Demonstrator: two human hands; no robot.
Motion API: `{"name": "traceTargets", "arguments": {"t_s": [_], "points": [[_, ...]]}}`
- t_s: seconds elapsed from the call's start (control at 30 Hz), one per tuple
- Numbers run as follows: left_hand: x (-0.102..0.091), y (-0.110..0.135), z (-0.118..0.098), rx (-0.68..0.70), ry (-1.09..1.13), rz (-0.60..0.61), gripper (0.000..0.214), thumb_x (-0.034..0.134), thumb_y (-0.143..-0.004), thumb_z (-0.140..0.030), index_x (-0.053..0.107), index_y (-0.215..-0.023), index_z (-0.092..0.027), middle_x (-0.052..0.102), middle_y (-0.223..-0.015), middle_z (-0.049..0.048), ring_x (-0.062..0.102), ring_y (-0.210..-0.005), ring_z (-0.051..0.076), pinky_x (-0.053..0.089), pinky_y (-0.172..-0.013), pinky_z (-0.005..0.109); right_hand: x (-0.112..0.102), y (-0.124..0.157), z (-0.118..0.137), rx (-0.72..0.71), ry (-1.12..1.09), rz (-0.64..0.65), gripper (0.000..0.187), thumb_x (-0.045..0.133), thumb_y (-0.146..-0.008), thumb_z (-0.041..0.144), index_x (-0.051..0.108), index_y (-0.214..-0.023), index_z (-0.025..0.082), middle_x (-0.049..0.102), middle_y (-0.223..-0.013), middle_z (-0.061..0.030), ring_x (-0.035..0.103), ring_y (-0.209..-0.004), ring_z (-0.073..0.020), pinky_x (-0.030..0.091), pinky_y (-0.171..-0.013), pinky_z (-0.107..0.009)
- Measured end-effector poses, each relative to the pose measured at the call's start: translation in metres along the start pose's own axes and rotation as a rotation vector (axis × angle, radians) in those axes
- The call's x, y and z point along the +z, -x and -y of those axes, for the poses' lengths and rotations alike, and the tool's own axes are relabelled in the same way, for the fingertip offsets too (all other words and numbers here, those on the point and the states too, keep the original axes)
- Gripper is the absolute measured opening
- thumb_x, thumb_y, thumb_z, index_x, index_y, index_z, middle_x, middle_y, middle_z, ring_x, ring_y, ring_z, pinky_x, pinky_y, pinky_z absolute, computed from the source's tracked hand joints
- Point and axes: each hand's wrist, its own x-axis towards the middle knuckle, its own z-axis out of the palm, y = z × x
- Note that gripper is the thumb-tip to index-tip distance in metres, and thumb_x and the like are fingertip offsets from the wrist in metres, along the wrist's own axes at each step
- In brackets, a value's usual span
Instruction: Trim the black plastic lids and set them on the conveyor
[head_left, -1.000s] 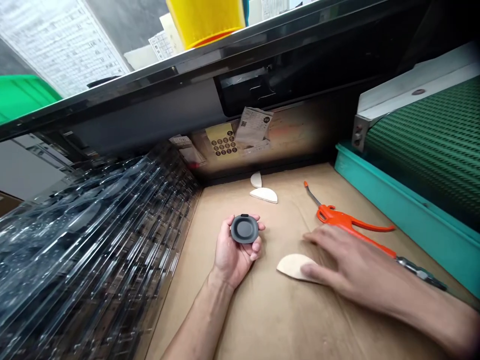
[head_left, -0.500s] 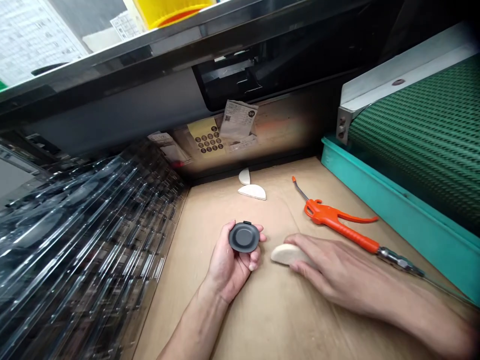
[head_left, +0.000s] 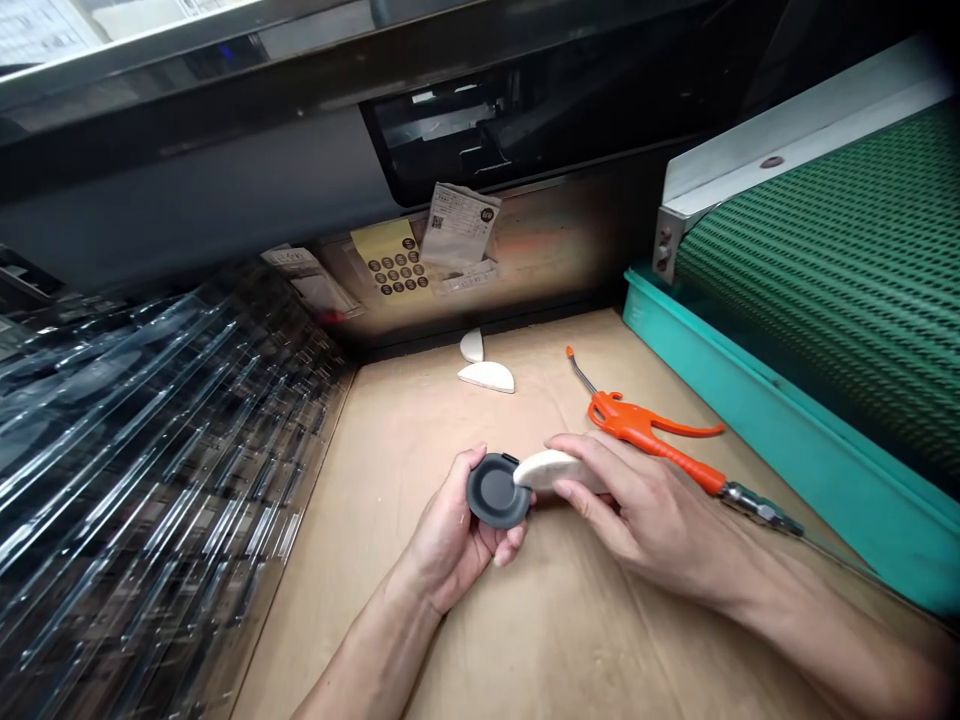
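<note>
My left hand (head_left: 450,530) cradles a dark grey round disc (head_left: 495,491) in its palm and fingers, with a small tab on the disc's upper rim. My right hand (head_left: 637,497) pinches a cream half-moon piece (head_left: 551,470) between thumb and fingers. The piece's pointed end touches the disc's face. Two similar cream pieces (head_left: 472,346) (head_left: 486,377) lie on the cardboard sheet (head_left: 450,640), beyond both hands. An orange air blow gun (head_left: 637,425) lies just past my right hand, not touching it.
A stack of clear plastic trays (head_left: 150,470) rises along the cardboard's left edge. On the right are a teal tray rim (head_left: 780,440) and a green textured conveyor belt (head_left: 825,290). Papers and a sticker sheet (head_left: 390,258) are stuck to the back wall.
My right hand has lifted the cream piece off the cardboard and brought it left against the disc. My left hand has tilted the disc, and the view has shifted.
</note>
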Motion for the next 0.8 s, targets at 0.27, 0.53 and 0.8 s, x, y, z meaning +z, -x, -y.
{"name": "traceTargets", "arguments": {"t_s": [0.27, 0.53, 0.8], "points": [[-0.0019, 0.0017, -0.0032, 0.011, 0.010, 0.024, 0.053, 0.038, -0.099, -0.049, 0.067, -0.103, -0.005, 0.066, -0.088, 0.0135, 0.055, -0.051, 0.011, 0.041, -0.042, 0.021, -0.0080, -0.0015, -0.0093, 0.071, 0.080, -0.144, 0.028, 0.047, -0.099, 0.030, 0.053, -0.126, 0.023, 0.065, -0.113, -0.0037, 0.063, -0.097, -0.0212, 0.049, -0.087, -0.035], [-0.0005, 0.0028, -0.0053, 0.104, 0.103, -0.002, 0.047, 0.044, -0.099, -0.048, 0.062, -0.115, -0.007, 0.065, -0.096, 0.0148, 0.061, -0.070, 0.015, 0.049, -0.059, 0.023, -0.0058, -0.0008, -0.0113, 0.067, 0.183, -0.115, 0.030, 0.044, -0.100, 0.034, 0.054, -0.126, 0.023, 0.065, -0.115, -0.0035, 0.065, -0.097, -0.0227, 0.051, -0.086, -0.037], [-0.0013, 0.0041, -0.0014, 0.195, 0.093, -0.039, 0.031, 0.062, -0.092, -0.037, 0.062, -0.107, -0.011, 0.067, -0.102, 0.0158, 0.065, -0.080, 0.019, 0.052, -0.066, 0.026, -0.0076, -0.0019, -0.0113, 0.067, 0.188, -0.101, 0.028, 0.045, -0.100, 0.034, 0.055, -0.124, 0.024, 0.066, -0.110, -0.0040, 0.065, -0.093, -0.0220, 0.051, -0.082, -0.036]]}}
